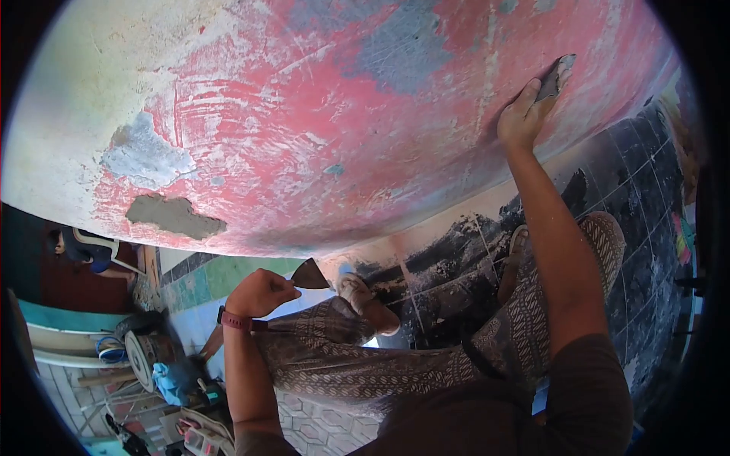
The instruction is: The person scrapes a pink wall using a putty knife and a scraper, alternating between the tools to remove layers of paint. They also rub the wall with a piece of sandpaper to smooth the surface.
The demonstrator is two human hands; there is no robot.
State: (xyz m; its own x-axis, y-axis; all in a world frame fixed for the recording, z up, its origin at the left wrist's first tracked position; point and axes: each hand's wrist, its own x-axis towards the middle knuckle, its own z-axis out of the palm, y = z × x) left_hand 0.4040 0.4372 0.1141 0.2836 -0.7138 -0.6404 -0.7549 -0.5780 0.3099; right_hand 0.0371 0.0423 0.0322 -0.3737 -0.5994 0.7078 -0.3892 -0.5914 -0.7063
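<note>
The wall (304, 144) is scuffed, patchy pink; the scraper (311, 276) is dark, flared.

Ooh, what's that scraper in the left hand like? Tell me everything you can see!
The scraper has a flat, dark grey-brown blade that looks like metal. It is shaped like a fan: narrow by the fingers, then spreading to a wide edge. The left hand pinches its narrow end, and any handle is hidden there. The blade points away from the hand, toward the picture's right, and seems not to touch the wall.
</note>
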